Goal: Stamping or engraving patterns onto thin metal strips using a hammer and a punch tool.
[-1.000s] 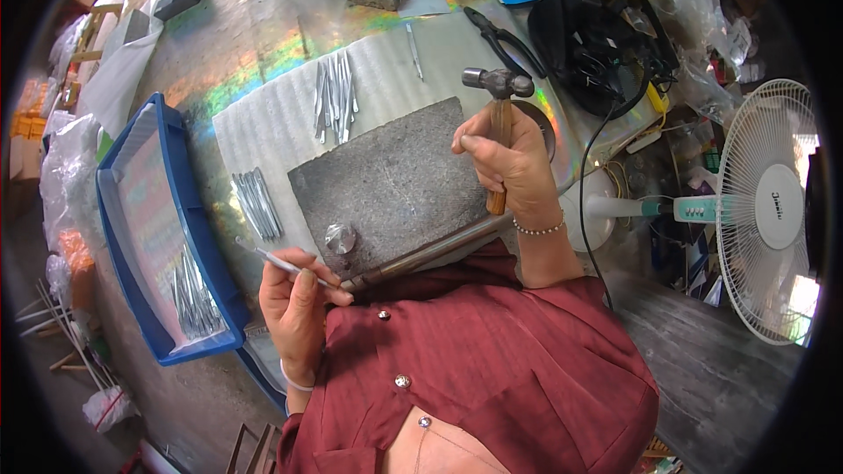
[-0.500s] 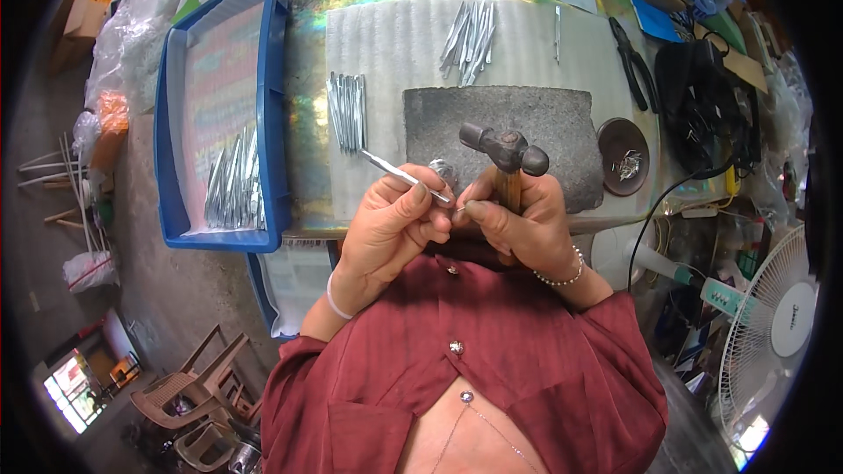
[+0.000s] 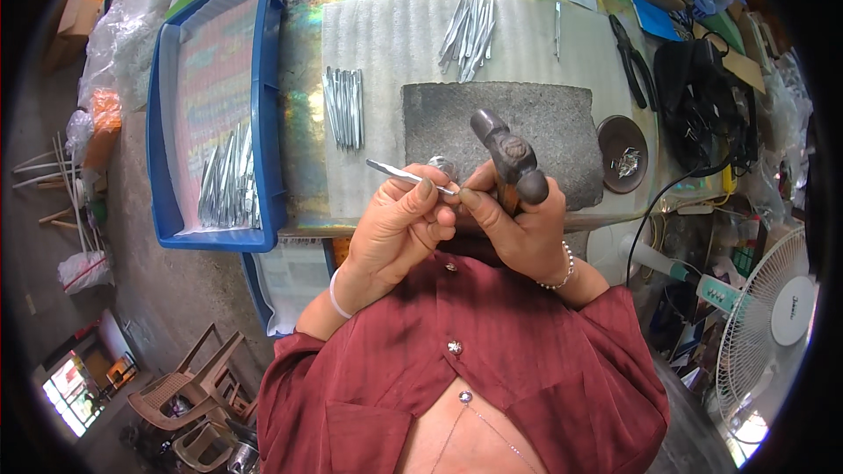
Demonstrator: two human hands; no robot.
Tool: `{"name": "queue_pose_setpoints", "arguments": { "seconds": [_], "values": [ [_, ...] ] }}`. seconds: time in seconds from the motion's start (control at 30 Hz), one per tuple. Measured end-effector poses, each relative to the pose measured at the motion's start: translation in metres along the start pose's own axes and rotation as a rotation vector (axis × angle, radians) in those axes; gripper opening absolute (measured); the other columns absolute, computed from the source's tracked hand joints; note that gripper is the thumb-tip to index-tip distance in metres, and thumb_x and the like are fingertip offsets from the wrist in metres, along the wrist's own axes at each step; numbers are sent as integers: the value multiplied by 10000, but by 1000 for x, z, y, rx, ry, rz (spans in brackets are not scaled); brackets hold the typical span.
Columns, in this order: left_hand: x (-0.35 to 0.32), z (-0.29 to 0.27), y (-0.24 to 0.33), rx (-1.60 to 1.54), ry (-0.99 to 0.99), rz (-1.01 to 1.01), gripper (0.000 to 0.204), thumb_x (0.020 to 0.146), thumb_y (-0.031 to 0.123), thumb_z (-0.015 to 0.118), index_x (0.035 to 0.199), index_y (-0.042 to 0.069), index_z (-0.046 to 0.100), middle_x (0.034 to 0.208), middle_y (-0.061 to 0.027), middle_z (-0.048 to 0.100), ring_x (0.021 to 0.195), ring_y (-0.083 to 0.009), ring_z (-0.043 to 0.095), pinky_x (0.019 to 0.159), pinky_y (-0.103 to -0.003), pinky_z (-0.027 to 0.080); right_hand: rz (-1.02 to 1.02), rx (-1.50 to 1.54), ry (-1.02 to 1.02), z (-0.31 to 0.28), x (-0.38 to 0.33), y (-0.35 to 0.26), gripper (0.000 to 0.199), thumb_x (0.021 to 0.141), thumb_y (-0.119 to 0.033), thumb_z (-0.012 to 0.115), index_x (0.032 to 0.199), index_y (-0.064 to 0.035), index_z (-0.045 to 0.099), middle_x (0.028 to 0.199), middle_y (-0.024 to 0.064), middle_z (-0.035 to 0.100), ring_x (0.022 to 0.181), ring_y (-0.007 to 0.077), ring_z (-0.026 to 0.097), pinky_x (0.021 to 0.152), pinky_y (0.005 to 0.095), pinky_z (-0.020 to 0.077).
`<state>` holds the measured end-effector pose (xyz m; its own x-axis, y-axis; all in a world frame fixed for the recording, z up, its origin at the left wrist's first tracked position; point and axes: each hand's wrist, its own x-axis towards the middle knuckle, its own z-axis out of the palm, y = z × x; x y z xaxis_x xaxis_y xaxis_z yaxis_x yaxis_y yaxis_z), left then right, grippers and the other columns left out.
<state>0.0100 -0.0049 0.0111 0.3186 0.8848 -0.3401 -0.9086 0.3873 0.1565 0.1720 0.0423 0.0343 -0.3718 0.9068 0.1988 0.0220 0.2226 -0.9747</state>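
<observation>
Between thumb and fingers my left hand (image 3: 397,224) pinches a slim silver metal strip (image 3: 392,170), its far end pointing up and left. My right hand (image 3: 529,233) keeps a ball-peen hammer (image 3: 511,154) upright in its palm by the wooden handle. The right thumb and forefinger pinch at the strip's near end; any small part there is too hidden to name. Both hands meet over the near edge of a grey stone slab (image 3: 562,123). A small shiny round metal piece (image 3: 442,163) on the slab is partly covered by my fingers.
Silver strips lie in a left bundle (image 3: 343,110) and a far bundle (image 3: 468,35) on white foam (image 3: 378,26). More fill a blue tray (image 3: 274,105). At right are a brown dish (image 3: 612,174) of small metal pieces, pliers (image 3: 634,66) and a fan (image 3: 773,316).
My right fingers have closed in on the strip's near end. The hammer head has turned and tipped nearer to me. The strip now lies flatter.
</observation>
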Motion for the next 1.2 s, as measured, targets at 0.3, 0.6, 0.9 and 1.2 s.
{"name": "queue_pose_setpoints", "arguments": {
  "seconds": [0.3, 0.6, 0.9, 1.2],
  "values": [
    [-2, -2, -1, 64, 59, 45, 160, 923, 161, 562, 1026, 39, 576, 991, -127, 633, 759, -163, 652, 667, -298, 576, -91, -145, -58, -9, 5, 7, 302, 778, -67, 705, 1020, -10, 533, 694, 66, 561, 521, 140, 527, 476, 261, 418],
    [-4, -11, 22, 267, 110, 239, 125, 937, 169, 534, 1002, 62, 537, 966, -99, 585, 701, -129, 609, 618, -228, 537, 227, -19, -38, -40, -1, 17, 252, 934, -133, 541, 1132, 21, 519, 732, 25, 582, 579, 82, 519, 546, 237, 440],
    [4, -10, 13, 1057, 155, 426, 72, 897, -23, 538, 951, -2, 581, 894, -99, 645, 667, -95, 599, 634, -206, 493, 261, -202, -114, -34, -5, 30, 215, 853, -120, 641, 1002, 20, 575, 650, 87, 511, 563, 128, 532, 550, 271, 430],
    [6, -6, 4, 1184, 197, 506, 79, 872, -67, 552, 910, -31, 610, 887, -67, 624, 708, -97, 602, 645, -203, 499, 220, -228, -102, -32, -4, 28, 206, 824, -96, 657, 956, 32, 565, 699, 129, 583, 625, 175, 621, 590, 282, 473]
  ]
}}
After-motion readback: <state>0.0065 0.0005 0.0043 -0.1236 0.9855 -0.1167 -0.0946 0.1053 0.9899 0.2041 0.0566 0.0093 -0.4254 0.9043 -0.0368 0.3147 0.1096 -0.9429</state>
